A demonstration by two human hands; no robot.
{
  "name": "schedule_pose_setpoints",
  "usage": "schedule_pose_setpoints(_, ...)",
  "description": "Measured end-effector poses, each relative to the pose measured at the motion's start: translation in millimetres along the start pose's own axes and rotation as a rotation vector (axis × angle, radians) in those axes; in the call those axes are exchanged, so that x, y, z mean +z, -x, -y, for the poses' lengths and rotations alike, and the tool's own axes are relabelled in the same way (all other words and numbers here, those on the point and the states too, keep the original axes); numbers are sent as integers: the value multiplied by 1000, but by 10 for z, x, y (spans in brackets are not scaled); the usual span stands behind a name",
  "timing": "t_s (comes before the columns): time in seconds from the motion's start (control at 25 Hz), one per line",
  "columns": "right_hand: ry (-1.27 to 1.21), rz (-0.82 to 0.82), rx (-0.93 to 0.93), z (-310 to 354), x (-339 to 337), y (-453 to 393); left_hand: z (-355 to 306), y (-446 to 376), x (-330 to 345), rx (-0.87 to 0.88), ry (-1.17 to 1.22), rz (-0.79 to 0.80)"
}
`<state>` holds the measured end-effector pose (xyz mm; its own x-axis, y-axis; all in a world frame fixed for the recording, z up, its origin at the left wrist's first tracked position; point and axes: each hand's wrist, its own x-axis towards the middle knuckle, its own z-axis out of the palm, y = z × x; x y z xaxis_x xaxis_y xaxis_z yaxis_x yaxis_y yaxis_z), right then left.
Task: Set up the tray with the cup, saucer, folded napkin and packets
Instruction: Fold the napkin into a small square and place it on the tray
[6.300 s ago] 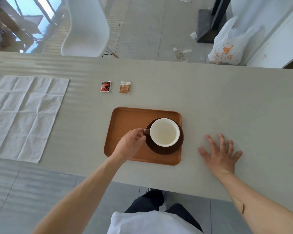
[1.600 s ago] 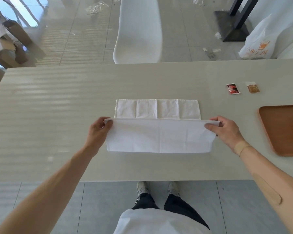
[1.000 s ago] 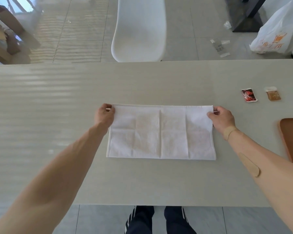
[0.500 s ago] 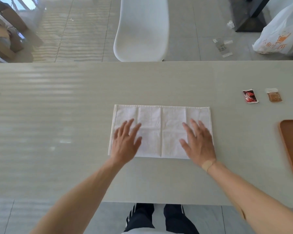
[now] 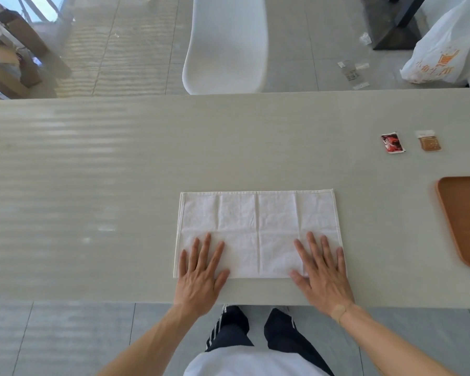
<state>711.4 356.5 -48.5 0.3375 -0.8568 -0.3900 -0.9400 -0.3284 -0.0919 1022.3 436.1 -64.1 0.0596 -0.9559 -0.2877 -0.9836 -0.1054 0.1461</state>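
Note:
A white cloth napkin (image 5: 258,226), folded in half into a wide rectangle, lies flat on the table near its front edge. My left hand (image 5: 200,278) rests palm down on the napkin's near left corner, fingers spread. My right hand (image 5: 322,275) presses flat on the near right corner in the same way. Neither hand holds anything. A red packet (image 5: 392,142) and a brown packet (image 5: 429,142) lie side by side at the far right. The wooden tray (image 5: 464,221) is cut off by the right edge; cup and saucer are out of view.
The pale grey table (image 5: 120,185) stretches wide to the left. A white chair (image 5: 225,44) stands behind its far edge. A white plastic bag (image 5: 442,52) and cardboard boxes (image 5: 8,58) sit on the floor beyond.
After folding the napkin's near half over to the far edge, both hands let go and slid flat over it towards me, now resting on its near corners.

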Motion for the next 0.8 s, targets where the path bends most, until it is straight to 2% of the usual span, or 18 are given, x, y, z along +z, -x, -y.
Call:
schedule_pose_setpoints(0.24,-9,1,-6,117,82,349,-141,409,49,-35,51,-23)
schedule_pose_setpoints(0.44,-11,-107,-168,677,-12,13,-744,3,-20,174,40,-72)
schedule_pose_setpoints(0.6,-40,-89,-72,737,139,-62,-972,-75,129,162,36,-69)
schedule_pose_setpoints(0.72,-5,-113,-25,497,197,22,-720,-52,121,160,62,-102)
schedule_pose_setpoints(0.8,-19,-143,79,266,192,87,-383,25,119,117,41,-122)
